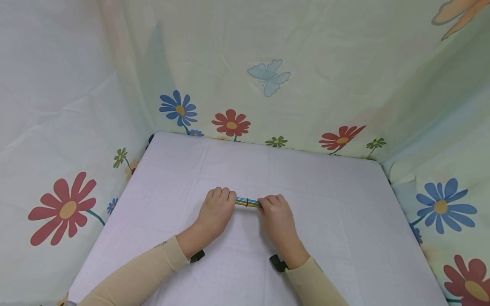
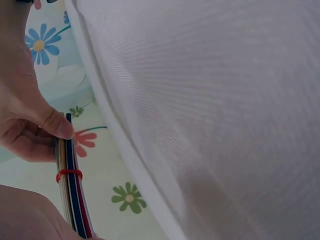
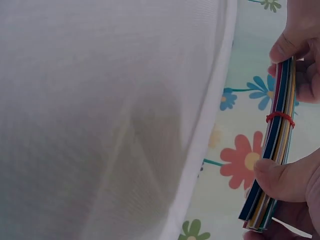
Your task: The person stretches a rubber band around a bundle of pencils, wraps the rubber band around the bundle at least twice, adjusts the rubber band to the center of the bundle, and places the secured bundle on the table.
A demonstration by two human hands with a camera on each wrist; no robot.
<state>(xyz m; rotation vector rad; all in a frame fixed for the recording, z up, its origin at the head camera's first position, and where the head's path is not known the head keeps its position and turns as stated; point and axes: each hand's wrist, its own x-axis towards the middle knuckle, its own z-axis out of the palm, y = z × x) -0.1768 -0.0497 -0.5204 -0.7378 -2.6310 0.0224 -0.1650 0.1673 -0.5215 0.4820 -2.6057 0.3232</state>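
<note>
Between my two hands is a bundle of thin coloured strips [image 1: 241, 201], blue, yellow, dark red and white among them. A red elastic band [image 3: 281, 119] goes round its middle. My left hand [image 1: 216, 212] grips the left end, and my right hand [image 1: 278, 217] pinches the right end between thumb and fingers. In the right wrist view, the right thumb [image 3: 275, 177] presses on the bundle's flat side, and the strip ends stick out below it. The left wrist view shows the left hand [image 2: 25, 215] only in part. The bundle appears held above the table.
A white cloth covers the table [image 1: 325, 191]. Curtains [image 1: 214, 55] printed with flowers and a butterfly enclose its back and sides. Dark wrist-worn pieces [image 1: 278, 263] sit below the wrists, and beige sleeves [image 1: 141, 272] reach in from the front edge.
</note>
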